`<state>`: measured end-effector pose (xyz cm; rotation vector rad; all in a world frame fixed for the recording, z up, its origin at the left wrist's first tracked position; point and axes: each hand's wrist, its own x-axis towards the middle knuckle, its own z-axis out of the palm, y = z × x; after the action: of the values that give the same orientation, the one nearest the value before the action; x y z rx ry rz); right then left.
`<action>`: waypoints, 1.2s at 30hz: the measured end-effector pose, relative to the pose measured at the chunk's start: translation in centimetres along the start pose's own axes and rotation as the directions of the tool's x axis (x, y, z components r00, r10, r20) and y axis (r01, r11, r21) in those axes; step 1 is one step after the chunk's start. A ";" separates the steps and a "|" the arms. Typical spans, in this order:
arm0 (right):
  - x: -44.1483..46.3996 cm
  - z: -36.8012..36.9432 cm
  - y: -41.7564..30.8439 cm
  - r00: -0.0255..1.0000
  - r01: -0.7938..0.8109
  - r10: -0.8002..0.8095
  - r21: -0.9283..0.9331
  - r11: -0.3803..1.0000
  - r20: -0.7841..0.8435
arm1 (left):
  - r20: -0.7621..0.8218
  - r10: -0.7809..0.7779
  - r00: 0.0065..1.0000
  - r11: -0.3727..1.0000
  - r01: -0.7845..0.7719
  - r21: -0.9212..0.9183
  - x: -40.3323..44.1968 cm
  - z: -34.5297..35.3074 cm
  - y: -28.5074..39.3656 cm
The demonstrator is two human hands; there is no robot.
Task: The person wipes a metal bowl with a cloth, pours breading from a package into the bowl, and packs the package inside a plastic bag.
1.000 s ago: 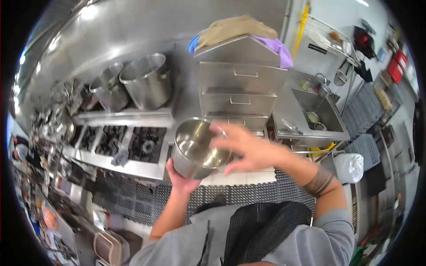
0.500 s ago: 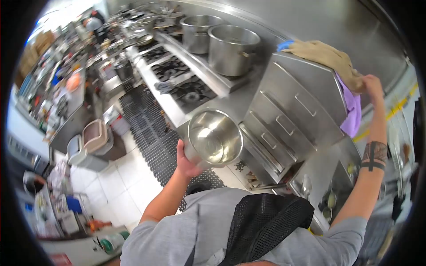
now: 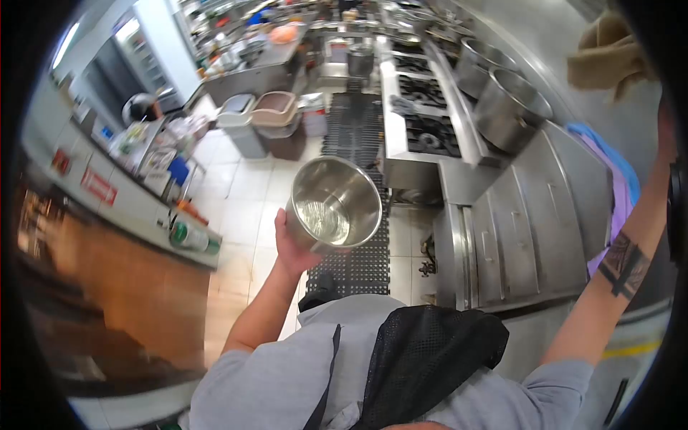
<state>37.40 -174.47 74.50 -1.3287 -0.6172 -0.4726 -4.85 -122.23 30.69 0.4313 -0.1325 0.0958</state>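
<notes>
I take the drawer cabinet as my landmark; sides are given as I see them through the head camera.

Left hand: holding a metal pot. The thumb lies against the outer wall and the palm supports it from below; the fingertips on the far side are hidden from me. The pot is in the air to the left of the cabinet, well apart from it, with its mouth tipped towards my camera. The inside is shiny, and I cannot tell reflection from contents.

Right hand: reached out past the cabinet's right side, at the edge of my view. It holds up a brown cloth, which hangs in the air above the cabinet, apart from it. The fingers run into the dark rim, so I cannot tell exactly how they close on it.

On the cabinet: a purple cloth and a blue cloth lie side by side along its right edge.

Surroundings: the stove is beyond the cabinet, to its upper left. Two tall pots stand just past the cabinet's far end. A black floor mat runs along the floor to its left; the lidded bins stand farther left.
</notes>
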 end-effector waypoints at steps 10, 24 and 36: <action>-23.6 26.8 2.2 0.846 0.169 -0.122 -0.045 0.985 0.519 | 0.057 0.270 0.961 0.963 -0.268 -0.041 -8.1 2.9 5.6; -61.2 49.8 10.3 -0.024 0.097 -0.172 0.174 0.980 0.985 | -0.133 0.602 0.787 0.612 -0.349 0.709 -22.7 2.8 10.7; -66.2 54.7 2.8 -0.126 0.277 0.355 -0.311 0.909 0.926 | -0.542 0.405 0.737 0.908 -0.392 0.145 -29.6 1.2 15.6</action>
<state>-18.56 -122.08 35.60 -2.0341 -1.8970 0.8177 -36.03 -110.55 33.79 0.3738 0.3686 0.6504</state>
